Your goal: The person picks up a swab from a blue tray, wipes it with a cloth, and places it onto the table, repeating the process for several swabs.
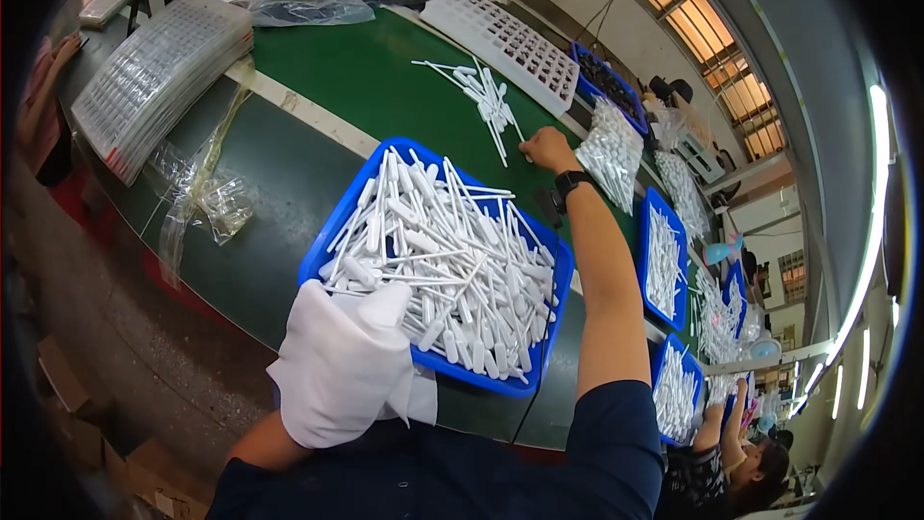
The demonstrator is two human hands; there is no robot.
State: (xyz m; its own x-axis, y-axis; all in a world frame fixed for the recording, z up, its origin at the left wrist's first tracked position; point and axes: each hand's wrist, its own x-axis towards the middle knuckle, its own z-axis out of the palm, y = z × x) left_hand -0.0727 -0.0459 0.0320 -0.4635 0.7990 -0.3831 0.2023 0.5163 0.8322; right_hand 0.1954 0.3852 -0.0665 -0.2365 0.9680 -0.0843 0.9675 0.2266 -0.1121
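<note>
A blue tray (pixel 534 382) stands close in front of me, heaped with white droppers (pixel 462 270) that have slim stems and thicker bulb ends. A white cloth (pixel 337 366) at the tray's near left corner covers my left hand; the forearm (pixel 265 443) shows below it, but the fingers are hidden. My right hand (pixel 551 149), with a dark watch at the wrist, is reached out beyond the tray over the green surface. Its fingers are closed, and what they hold, if anything, is too small to make out. Beside it lies a loose group of white droppers (pixel 489 101).
Stacked clear plastic trays (pixel 159 77) stand at the left, near crumpled clear plastic (pixel 217 207). A white perforated tray (pixel 505 43) lies at the back. To the right are a bag of white pieces (pixel 613 149) and a blue tray of droppers (pixel 664 255). Another person (pixel 736 467) sits at lower right.
</note>
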